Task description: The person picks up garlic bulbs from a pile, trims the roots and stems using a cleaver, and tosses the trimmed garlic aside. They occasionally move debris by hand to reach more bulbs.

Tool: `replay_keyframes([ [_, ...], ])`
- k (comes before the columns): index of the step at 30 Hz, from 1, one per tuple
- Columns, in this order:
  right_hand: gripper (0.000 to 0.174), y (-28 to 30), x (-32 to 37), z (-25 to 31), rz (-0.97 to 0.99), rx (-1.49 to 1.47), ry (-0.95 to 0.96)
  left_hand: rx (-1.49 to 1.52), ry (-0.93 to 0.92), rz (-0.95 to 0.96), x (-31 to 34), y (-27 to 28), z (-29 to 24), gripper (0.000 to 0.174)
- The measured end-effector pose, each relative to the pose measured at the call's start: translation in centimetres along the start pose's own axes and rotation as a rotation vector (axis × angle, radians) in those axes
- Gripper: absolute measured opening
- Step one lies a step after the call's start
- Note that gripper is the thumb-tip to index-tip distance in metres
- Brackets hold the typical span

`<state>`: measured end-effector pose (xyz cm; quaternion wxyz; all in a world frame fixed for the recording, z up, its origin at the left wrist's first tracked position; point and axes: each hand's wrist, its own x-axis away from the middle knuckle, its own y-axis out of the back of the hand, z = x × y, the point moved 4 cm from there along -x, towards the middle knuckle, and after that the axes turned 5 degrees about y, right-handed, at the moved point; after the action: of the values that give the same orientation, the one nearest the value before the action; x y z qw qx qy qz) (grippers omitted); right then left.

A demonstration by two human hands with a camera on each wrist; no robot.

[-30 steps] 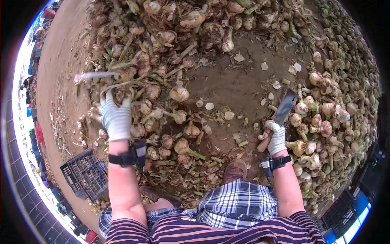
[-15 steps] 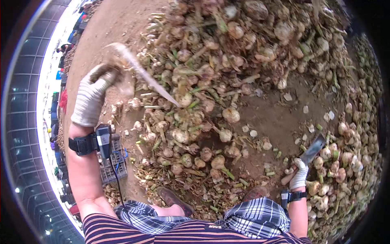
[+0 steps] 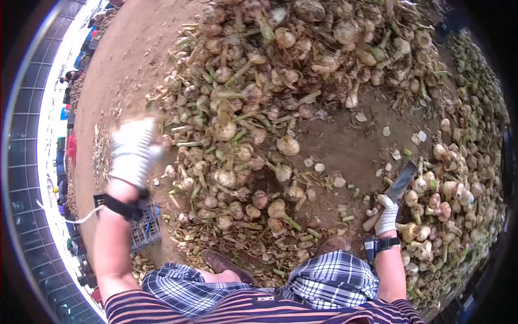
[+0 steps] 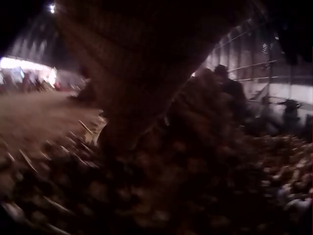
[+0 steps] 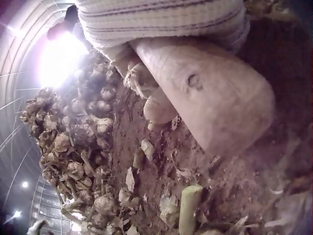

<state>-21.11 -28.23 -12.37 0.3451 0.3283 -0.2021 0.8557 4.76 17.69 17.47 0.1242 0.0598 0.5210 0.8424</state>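
My left hand [image 3: 132, 151], in a pale glove, is blurred at the left over bare soil beside the garlic heap [image 3: 226, 129]; its fingers cannot be made out. In the left wrist view it is a dark shape [image 4: 137, 73]. A thin white strip [image 3: 83, 219] trails to the left of that wrist. Low at the right, my gloved right hand [image 3: 387, 214] grips the wooden handle [image 3: 371, 223] of a knife, whose broad blade [image 3: 402, 181] points up and right. The right wrist view shows the glove [image 5: 166, 22] round the handle [image 5: 215, 93], with a bulb [image 5: 159, 106] beside it.
A dark plastic crate [image 3: 145, 229] stands below the left forearm. Another large garlic heap [image 3: 458, 178] lies along the right. Cut stems [image 3: 348, 218] and peelings are scattered on the soil between the heaps. Both shoes [image 3: 226, 265] are near the heap's lower edge.
The head view has turned and shifted. My left hand has swung down from the upper left, and the white strip, earlier stretched across the garlic, is now left of the wrist. The right hand keeps the knife.
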Motion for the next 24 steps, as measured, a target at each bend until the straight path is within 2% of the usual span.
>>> replay_keyframes([
  [1, 0.013, 0.3, -0.4, -0.3, -0.015, 0.015, 0.018, 0.341, -0.302, -0.092, -0.3, -1.3, -4.2, 0.039],
  [2, 0.013, 0.2, -0.3, -0.1, -0.025, 0.010, 0.026, 0.385, -0.467, 0.057, 0.4, 0.9, -9.4, 0.043],
  [4, 0.012, -0.3, 0.2, 0.2, -0.057, -0.010, 0.029, 0.476, -0.476, 0.004, 1.2, -2.3, -15.0, 0.052],
  [6, 0.012, -0.2, 0.2, 0.3, -0.063, -0.016, 0.050, 0.316, -0.410, 0.139, 0.2, -6.9, -18.9, 0.064],
  [8, 0.013, -0.5, 0.5, 0.5, -0.065, 0.011, 0.032, 0.182, -0.500, 0.210, -0.8, -12.3, -22.1, 0.072],
  [10, 0.014, -0.7, 0.7, 0.9, -0.075, 0.002, 0.040, 0.215, -0.412, 0.521, -1.7, -13.0, -24.4, 0.072],
  [11, 0.013, -0.6, 0.4, 0.6, -0.064, -0.006, 0.030, 0.237, -0.387, 0.599, -2.0, -13.0, -25.3, 0.073],
  [12, 0.013, -0.3, 0.3, 0.3, -0.057, -0.014, 0.015, 0.315, -0.396, 0.648, -1.7, -12.6, -26.0, 0.070],
  [14, 0.012, -0.4, 0.4, 0.7, -0.060, -0.010, 0.023, 0.516, -0.395, 0.944, -0.7, -11.0, -26.0, 0.066],
  [15, 0.011, -0.3, 0.3, 0.5, -0.049, -0.010, 0.018, 0.556, -0.493, 0.885, -0.6, -10.6, -25.6, 0.054],
  [16, 0.011, -0.3, 0.4, 0.4, -0.040, -0.009, 0.009, 0.550, -0.495, 0.888, -1.1, -9.8, -25.0, 0.054],
  [18, 0.011, -0.2, 0.5, 0.2, -0.039, -0.016, -0.004, 0.636, -0.047, 0.692, -3.7, -8.6, -22.5, 0.064],
  [20, 0.011, -0.1, 0.2, 0.3, -0.012, -0.029, 0.004, 0.326, -0.001, 0.024, -5.1, -11.5, -21.3, 0.065],
  [22, 0.008, -0.7, 0.6, 0.9, -0.047, -0.050, 0.010, 0.289, 0.002, 0.087, -6.6, -11.3, -21.7, 0.067],
  [24, 0.008, -0.5, 0.6, 0.8, -0.039, -0.043, 0.019, 0.265, -0.092, 0.583, -7.2, -12.0, -22.8, 0.066],
])
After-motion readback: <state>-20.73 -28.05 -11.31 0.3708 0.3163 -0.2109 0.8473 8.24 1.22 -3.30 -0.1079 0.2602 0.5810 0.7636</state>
